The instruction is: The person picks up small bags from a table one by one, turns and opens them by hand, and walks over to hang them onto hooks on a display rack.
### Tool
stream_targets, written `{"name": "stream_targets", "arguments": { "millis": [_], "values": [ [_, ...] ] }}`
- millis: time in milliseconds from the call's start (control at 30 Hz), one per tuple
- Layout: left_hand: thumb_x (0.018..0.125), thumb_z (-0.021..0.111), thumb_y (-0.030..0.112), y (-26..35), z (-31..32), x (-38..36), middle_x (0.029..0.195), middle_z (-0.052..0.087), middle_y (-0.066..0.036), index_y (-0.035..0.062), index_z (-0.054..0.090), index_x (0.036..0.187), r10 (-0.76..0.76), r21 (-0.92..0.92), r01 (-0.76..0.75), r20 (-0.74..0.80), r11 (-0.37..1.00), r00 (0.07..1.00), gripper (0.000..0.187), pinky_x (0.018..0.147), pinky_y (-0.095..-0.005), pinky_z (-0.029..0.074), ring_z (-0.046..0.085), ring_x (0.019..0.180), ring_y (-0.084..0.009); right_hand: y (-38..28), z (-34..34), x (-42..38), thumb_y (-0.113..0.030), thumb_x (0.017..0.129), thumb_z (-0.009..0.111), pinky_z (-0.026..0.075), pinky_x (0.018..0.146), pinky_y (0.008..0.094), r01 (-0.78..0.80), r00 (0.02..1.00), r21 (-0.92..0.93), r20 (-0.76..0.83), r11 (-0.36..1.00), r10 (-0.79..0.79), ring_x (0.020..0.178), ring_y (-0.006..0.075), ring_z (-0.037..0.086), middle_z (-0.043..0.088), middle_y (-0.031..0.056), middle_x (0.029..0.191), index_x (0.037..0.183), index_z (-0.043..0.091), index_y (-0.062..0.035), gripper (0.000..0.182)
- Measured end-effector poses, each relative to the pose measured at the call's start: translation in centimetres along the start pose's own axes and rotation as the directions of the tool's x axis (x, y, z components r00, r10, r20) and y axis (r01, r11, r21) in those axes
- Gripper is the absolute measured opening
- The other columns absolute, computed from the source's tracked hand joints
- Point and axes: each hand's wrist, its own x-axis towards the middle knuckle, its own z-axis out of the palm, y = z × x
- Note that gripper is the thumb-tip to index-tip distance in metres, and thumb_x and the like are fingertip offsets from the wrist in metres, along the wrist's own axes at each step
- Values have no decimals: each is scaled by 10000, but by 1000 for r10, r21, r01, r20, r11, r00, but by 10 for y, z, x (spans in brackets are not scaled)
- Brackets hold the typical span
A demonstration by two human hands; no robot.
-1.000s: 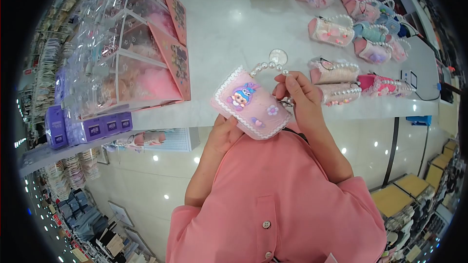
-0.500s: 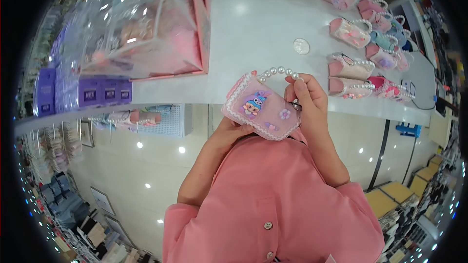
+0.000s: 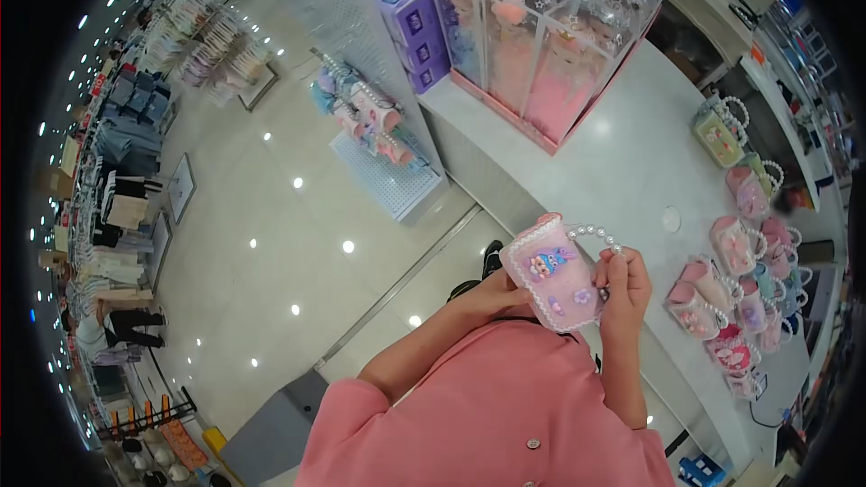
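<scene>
Beside the desk (image 3: 622, 162), our left hand (image 3: 492, 293) and right hand (image 3: 622, 284) grip the purse (image 3: 552, 272); we should support its beaded handle (image 3: 595, 233).

A shop: the white counter (image 3: 622, 162) carries boxed dolls in clear packaging (image 3: 550, 36), with rows of small pearl-handled purses (image 3: 749, 280) further along it, a rack of hanging accessories (image 3: 370, 117) beside it, and clothing racks (image 3: 126, 180) across the glossy floor
</scene>
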Motion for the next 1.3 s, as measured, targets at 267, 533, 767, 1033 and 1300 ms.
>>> {"name": "stream_targets", "arguments": {
  "millis": [267,533,767,1033,1300],
  "values": [
    [860,801,339,-43,-3,-109,1429,527,-92,105,357,1496,-110,-259,50,-222,965,969,810,1100,-464,434,556,1287,-273,28,34,-75,-112,1038,532,428,655,227,-148,966,34,218,988,138,696,70,511,557,1,745,1058,604,17,149],
    [909,747,277,-23,-43,-158,1405,538,-117,76,370,1477,-52,-293,31,-65,956,997,711,1070,-484,474,554,1283,-303,17,108,-122,-143,989,623,454,615,234,65,947,-243,320,968,17,686,58,552,636,16,763,1036,641,14,165],
    [893,754,295,38,-148,-271,1430,508,-128,74,330,1500,46,-270,-129,-294,954,955,772,1114,-528,418,526,1312,-307,52,272,-127,-163,978,638,477,653,264,63,896,-225,443,972,44,720,90,580,669,69,839,1056,650,16,196],
    [947,694,288,99,-247,-405,1417,530,-101,64,418,1436,189,-177,-331,-543,927,818,604,1112,-491,404,507,1326,-292,68,452,-132,-138,944,660,476,672,310,251,774,-314,633,916,5,740,174,612,661,90,850,1009,669,1,153],
    [1010,594,329,141,-305,-405,1413,533,-196,3,438,1406,123,-244,-306,-563,920,817,536,1092,-447,434,538,1296,-319,101,530,-70,-191,929,673,478,660,390,519,725,-420,677,745,-123,735,310,613,637,146,828,1014,679,-28,184]
  ]
}}
